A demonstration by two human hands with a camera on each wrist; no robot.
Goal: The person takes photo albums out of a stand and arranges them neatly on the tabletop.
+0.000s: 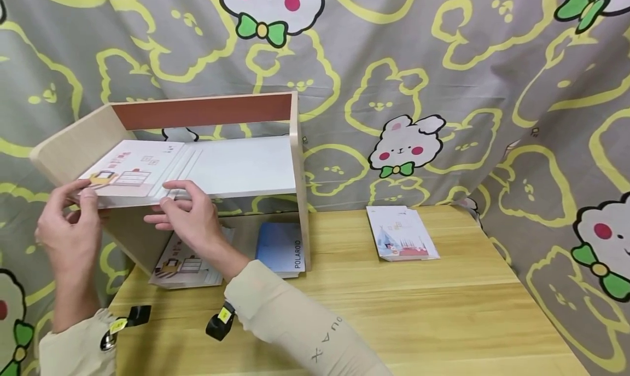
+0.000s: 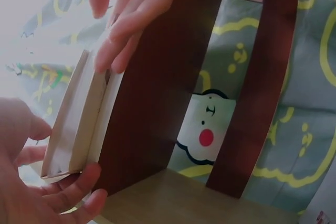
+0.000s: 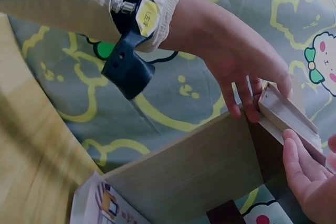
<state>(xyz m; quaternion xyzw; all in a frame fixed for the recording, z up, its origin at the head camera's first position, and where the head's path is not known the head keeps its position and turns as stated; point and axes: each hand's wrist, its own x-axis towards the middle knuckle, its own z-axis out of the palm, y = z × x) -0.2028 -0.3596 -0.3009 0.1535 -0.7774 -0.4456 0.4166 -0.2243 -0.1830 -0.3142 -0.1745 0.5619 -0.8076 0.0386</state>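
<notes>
A white book-shaped box (image 1: 143, 162) with a pink and yellow printed cover lies flat on the upper shelf (image 1: 246, 162) of a small wooden rack, near its left wall. My left hand (image 1: 74, 223) pinches the box's front left corner, thumb above and fingers underneath. At the front right corner, my right hand (image 1: 192, 217) touches the edge with its fingertips, the fingers fairly straight. In the left wrist view the box's hollow front edge (image 2: 73, 119) shows between both hands. The right wrist view shows the same edge (image 3: 289, 108) from below.
On the rack's lower level are a similar printed box (image 1: 184, 269) and a blue box (image 1: 279, 247) marked POLAROID. Another illustrated box (image 1: 401, 232) lies at the right on the wooden table (image 1: 418, 305). A patterned curtain (image 1: 467, 91) hangs behind.
</notes>
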